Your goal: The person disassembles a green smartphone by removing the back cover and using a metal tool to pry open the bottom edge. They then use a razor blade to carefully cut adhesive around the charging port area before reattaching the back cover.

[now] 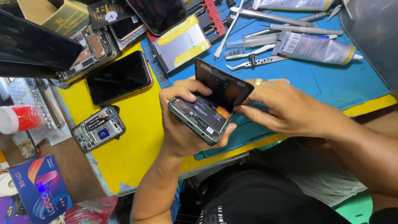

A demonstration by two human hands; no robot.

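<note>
My left hand [181, 120] cradles an opened grey phone body [199, 118] from below, its battery and an orange tab showing inside. My right hand [282, 108] grips the phone's dark screen panel [222, 85], which is lifted and tilted up from the body like a lid. Both hands hover over the near edge of a blue work mat [331, 83] on a yellow table [132, 141].
A black phone [119, 77] lies face up on the yellow surface, with an opened phone frame [98, 128] nearer me. Tweezers [255, 62], a glue tube [317, 49], a toothbrush and metal tools sit at the mat's far side. More phone parts pile up at far left.
</note>
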